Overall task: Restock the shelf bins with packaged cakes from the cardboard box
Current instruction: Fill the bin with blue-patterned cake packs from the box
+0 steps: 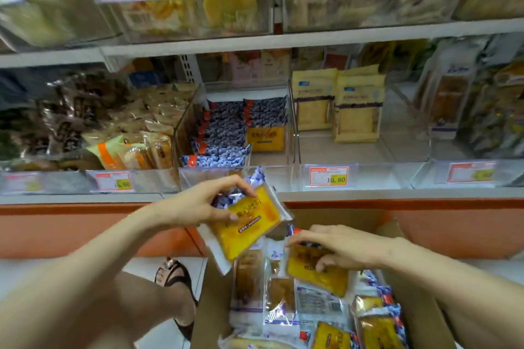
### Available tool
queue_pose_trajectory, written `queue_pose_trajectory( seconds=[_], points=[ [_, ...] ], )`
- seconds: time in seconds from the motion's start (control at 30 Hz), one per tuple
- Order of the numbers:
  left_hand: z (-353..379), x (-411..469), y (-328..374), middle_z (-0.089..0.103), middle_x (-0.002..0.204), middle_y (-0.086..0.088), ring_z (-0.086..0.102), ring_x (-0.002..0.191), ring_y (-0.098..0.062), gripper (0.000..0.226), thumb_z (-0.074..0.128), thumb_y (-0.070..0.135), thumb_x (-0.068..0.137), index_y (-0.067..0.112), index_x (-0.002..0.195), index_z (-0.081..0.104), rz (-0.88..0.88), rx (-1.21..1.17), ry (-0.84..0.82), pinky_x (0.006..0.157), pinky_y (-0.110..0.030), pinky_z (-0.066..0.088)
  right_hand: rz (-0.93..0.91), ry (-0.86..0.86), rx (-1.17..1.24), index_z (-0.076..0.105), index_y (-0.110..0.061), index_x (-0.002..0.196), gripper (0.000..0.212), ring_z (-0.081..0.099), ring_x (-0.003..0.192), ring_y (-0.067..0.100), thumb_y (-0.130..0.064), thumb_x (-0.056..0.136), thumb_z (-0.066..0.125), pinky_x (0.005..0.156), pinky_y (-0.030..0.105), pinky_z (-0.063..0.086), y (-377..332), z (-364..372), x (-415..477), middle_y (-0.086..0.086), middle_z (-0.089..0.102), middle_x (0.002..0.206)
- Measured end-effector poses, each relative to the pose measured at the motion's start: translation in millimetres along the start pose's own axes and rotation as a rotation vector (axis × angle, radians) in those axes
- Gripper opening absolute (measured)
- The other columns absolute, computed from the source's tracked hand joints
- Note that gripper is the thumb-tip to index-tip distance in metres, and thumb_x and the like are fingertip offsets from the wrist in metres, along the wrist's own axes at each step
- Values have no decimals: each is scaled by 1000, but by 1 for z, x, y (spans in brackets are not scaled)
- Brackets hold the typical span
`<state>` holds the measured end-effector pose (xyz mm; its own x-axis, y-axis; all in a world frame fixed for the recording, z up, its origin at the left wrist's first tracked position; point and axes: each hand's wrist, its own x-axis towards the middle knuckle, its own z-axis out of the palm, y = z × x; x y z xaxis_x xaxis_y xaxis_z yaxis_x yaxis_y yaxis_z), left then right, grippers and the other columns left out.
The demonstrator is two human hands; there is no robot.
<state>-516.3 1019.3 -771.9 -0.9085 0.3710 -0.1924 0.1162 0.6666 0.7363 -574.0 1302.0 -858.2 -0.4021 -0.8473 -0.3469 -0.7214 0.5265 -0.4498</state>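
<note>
Shelves (312, 37) of clear bins fill the background, and the floor shows below at the left, with a sandalled foot (175, 272) on it.

The left grip (198, 204) grasps a cake (249, 227) by its upper end, thumb under and fingers over. The packet hangs tilted above the box (419, 306), just below the bin (184, 127) that holds the matching blueberry-print packs. Held by one end like that, it looks ready to be slid in flat on top of the front row. The right grip (340, 249) is down in the box, with its fingers curled over a second cake (317, 275) and its thumb at the packet's red edge. Working both sides at once is probably meant to keep packets coming without a pause. The box stands close under the shelf edge, so each lift is short.

The held cake covers part of the bin's front wall, so I cannot tell how much room is left there. The box's near end is cut off by the frame, and how deep its stock goes is hidden. The upper bins are blurred. Only one price tag (329, 176) reads clearly, and the print on the packets does not.
</note>
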Motion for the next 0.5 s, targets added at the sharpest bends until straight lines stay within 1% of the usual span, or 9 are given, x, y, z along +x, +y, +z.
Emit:
queue_pose_trajectory(
  seconds=[0.03,0.1,0.17,0.2,0.27,0.33,0.4,0.47,0.5],
  points=[
    [-16,-1,8,55,111,23,48,108,11,36,70,10,81,34,106,58,16,24,28,89,-6,37,-4,58,47,34,-48,134,54,46,110,11,-30,90,61,94,28,38,-6,-11,-3,-4,49,120],
    [-45,5,22,58,103,15,53,96,13,29,69,5,81,24,101,61,38,68,115,78,-3,40,-16,206,166,52,-40,119,38,48,109,5,-28,86,67,95,24,40,-15,-35,-8,-10,54,117],
    [-69,21,33,59,92,14,54,78,14,23,67,-1,80,15,96,60,65,55,225,65,-3,40,-47,381,288,60,-35,104,31,52,104,-2,-19,81,73,91,16,41,-19,-58,-10,-13,60,109],
    [-79,32,37,58,88,15,54,74,14,23,67,-2,80,15,92,59,83,64,283,62,-3,40,-56,479,339,60,-35,98,32,53,102,-4,-15,78,75,87,11,40,-20,-69,-12,-15,61,106],
    [-94,59,39,57,93,10,54,78,10,25,68,-1,80,20,90,58,108,128,381,68,-8,40,-42,632,438,60,-36,97,34,52,101,-10,-14,77,76,80,5,38,-22,-92,-17,-21,60,106],
    [-102,90,34,57,103,4,52,91,-2,23,69,5,81,21,93,58,86,189,460,76,-19,39,-51,695,537,60,-32,104,35,54,100,-11,-11,80,73,78,4,40,-19,-111,-21,-24,59,108],
    [-105,117,32,56,107,3,50,100,-8,21,70,8,81,17,97,60,76,203,518,79,-21,37,-56,721,639,58,-29,110,41,59,97,-6,-3,81,71,78,10,47,-12,-127,-24,-20,59,112],
    [-102,141,27,55,105,2,50,101,-12,20,70,8,80,15,97,60,104,187,517,80,-20,38,-23,765,716,57,-31,110,45,63,92,-2,0,79,70,74,16,52,-6,-137,-23,-13,60,113],
    [-100,151,23,54,106,2,50,102,-14,20,70,7,80,14,97,61,108,213,495,82,-22,40,-2,787,729,58,-32,109,46,63,89,-2,0,79,70,71,16,53,-2,-140,-21,-11,60,113]
  ],
)
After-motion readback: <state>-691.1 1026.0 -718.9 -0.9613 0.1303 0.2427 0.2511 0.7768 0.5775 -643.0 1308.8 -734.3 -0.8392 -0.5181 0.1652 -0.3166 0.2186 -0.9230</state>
